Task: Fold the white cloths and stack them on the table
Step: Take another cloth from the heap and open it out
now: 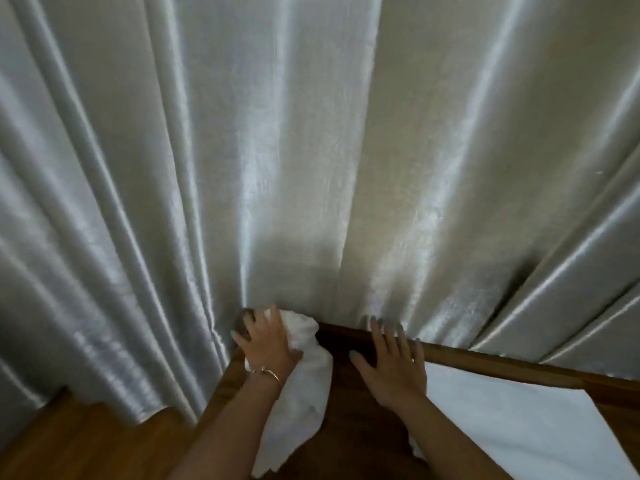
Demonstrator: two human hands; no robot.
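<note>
Nearest us, a flat white cloth (519, 420) lies spread on the desk (356, 403), to the right of the right hand (394, 368). That right hand is wide, fingers straight, palm down on the dark wood, fingertips at the desk's back rail. Left of it a crumpled white cloth (304, 386) trails over the desk, the left hand (268, 341) holding its far end. Behind the desk hangs a pale shiny curtain (311, 150)

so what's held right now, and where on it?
Left hand grips a crumpled white cloth at its far end, by the table corner. Right hand is open, holding nothing.
</note>
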